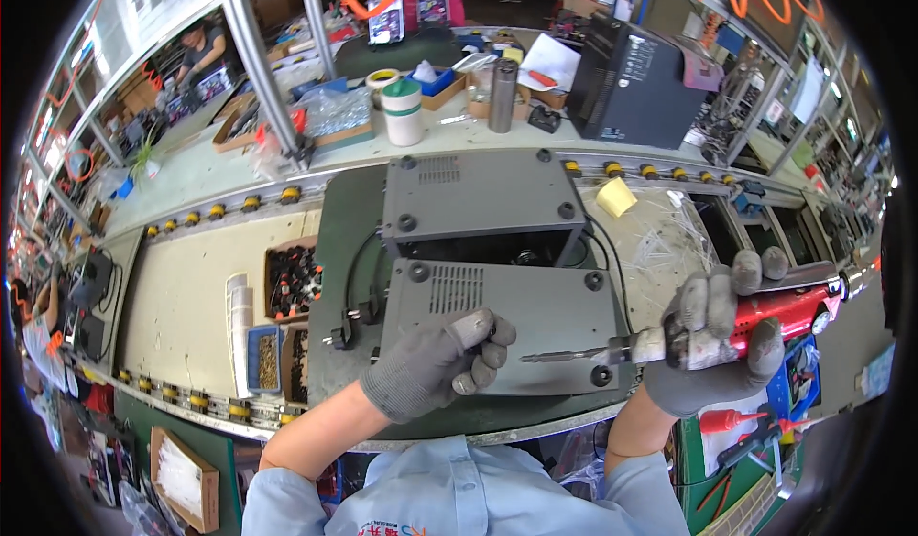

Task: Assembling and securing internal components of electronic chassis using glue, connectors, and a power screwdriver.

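Two dark grey metal cases lie on a green mat (349,192), the near case (545,321) in front of the far case (488,192). Each shows a vent grille and round black feet at its corners. Over the near case's left half is my gloved left hand (454,359), fingers curled and pinched together. Something small and dark may be between the fingertips; I cannot make it out. My gloved right hand (712,345) grips a red power screwdriver (786,314). Its long bit (564,355) points left above the near case, apart from my left fingers.
Left of the mat are a carton of black and orange parts (294,283) and a blue tray of small screws (263,359). Black cables (354,316) lie beside the cases. A roller track (253,201), a white canister (402,115) and a black tower unit (631,82) stand beyond.
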A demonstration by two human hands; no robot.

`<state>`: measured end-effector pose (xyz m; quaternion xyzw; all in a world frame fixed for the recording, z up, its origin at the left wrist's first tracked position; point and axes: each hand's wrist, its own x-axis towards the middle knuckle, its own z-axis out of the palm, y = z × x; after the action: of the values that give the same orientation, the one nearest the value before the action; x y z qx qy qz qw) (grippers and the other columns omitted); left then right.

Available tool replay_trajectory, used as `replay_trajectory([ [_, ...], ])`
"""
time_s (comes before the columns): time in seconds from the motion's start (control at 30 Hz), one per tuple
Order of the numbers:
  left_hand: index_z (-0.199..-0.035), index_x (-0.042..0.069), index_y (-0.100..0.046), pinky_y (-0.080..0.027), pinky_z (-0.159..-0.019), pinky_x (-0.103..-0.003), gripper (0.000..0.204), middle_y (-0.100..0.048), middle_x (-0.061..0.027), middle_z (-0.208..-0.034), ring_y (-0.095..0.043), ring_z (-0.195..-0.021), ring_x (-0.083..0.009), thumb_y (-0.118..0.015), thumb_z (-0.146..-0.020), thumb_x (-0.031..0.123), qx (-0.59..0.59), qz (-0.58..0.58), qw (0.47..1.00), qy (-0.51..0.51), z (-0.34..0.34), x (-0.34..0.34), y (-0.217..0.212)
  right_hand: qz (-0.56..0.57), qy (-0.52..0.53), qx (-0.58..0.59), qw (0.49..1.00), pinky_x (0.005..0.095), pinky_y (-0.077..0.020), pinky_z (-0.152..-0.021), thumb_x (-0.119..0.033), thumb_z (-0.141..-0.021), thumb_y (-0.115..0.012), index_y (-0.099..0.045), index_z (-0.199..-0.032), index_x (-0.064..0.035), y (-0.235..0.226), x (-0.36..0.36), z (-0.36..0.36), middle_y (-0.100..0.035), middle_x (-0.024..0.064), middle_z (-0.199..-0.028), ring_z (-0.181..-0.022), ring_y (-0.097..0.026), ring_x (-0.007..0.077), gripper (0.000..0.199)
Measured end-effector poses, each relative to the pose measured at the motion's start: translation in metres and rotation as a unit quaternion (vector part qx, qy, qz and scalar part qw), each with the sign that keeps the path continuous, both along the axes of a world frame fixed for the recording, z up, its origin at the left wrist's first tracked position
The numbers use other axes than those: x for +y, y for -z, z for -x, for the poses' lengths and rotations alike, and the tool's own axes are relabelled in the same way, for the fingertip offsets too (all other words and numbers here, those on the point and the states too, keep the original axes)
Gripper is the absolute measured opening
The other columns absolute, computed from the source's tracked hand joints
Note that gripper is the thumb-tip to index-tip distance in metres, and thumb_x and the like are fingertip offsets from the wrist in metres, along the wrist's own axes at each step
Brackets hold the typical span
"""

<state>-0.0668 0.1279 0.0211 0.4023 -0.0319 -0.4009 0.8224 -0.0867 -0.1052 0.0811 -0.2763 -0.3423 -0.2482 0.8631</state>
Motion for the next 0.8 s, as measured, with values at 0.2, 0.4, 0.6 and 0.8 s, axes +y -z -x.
replay_trajectory([
  [0.2,-0.089,0.005,-0.051,-0.035,-0.046,-0.018,0.028,-0.05,-0.0021,-0.074,-0.045,-0.057,-0.0072,-0.042,-0.095,0.031,-0.019,-0.067,0.997,0.028,-0.004,-0.028,0.005,0.037,0.011,-0.026,0.999,0.0309,-0.0441,-0.055,-0.009,-0.078,-0.059,-0.036,-0.116,-0.0004,-0.002,-0.001,-0.002,-0.051,0.0166,-0.098,-0.058,-0.049,0.0144,0.046],
  [0.4,-0.088,0.007,-0.052,-0.034,-0.044,-0.018,0.027,-0.049,-0.0003,-0.074,-0.044,-0.057,-0.0059,-0.042,-0.095,0.031,-0.01,-0.057,0.997,0.06,-0.006,-0.035,0.007,0.03,0.018,-0.026,0.999,0.0322,-0.0451,-0.056,-0.008,-0.077,-0.059,-0.038,-0.118,-0.0001,0.0,-0.001,-0.005,-0.053,0.017,-0.097,-0.057,-0.051,0.0147,0.047],
  [0.6,-0.092,0.006,-0.052,-0.031,-0.045,-0.017,0.025,-0.047,0.0022,-0.072,-0.042,-0.056,-0.0045,-0.044,-0.094,0.029,0.016,-0.01,0.999,0.028,-0.008,-0.037,0.011,0.04,0.045,-0.021,0.998,0.0324,-0.0486,-0.056,-0.01,-0.077,-0.059,-0.039,-0.119,-0.0011,0.004,-0.003,-0.006,-0.055,0.0197,-0.1,-0.057,-0.055,0.017,0.048],
  [0.8,-0.092,0.003,-0.053,-0.03,-0.047,-0.016,0.026,-0.044,0.0027,-0.069,-0.036,-0.054,-0.004,-0.045,-0.094,0.028,-0.001,-0.009,1.0,0.016,-0.011,-0.046,0.008,0.073,0.069,-0.041,0.994,0.0324,-0.0486,-0.055,-0.01,-0.077,-0.059,-0.038,-0.121,-0.0017,0.002,-0.004,-0.007,-0.054,0.0206,-0.103,-0.056,-0.054,0.0171,0.049],
])
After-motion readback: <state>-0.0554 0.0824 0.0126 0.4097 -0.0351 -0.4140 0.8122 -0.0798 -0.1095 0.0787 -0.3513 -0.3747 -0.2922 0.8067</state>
